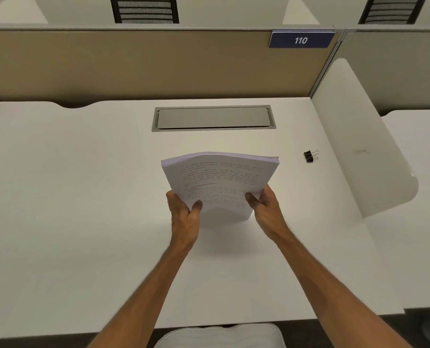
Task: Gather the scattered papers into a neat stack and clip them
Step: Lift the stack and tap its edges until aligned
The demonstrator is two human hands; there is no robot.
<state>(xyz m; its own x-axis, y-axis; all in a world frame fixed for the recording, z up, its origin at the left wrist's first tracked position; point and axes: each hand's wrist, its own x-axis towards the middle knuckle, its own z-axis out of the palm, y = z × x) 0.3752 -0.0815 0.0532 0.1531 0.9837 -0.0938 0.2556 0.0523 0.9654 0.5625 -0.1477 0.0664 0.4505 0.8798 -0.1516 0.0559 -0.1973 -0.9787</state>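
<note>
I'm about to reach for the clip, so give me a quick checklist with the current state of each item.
1. All papers gathered in one stack: ok, none loose on the desk.
2. Both hands gripping: ok, left hand and right hand at the lower corners.
3. Edges squared: not ok, top edge fans slightly.
4. Stack flat: not ok, it bows.
5. Clip in view, unobstructed: ok, right of the stack.
6. Clip fits thickness: cannot tell.

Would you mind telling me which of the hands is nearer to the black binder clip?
Right. The right hand grips the paper stack, with the binder clip beyond it; the left hand holds the stack's far side.
</note>
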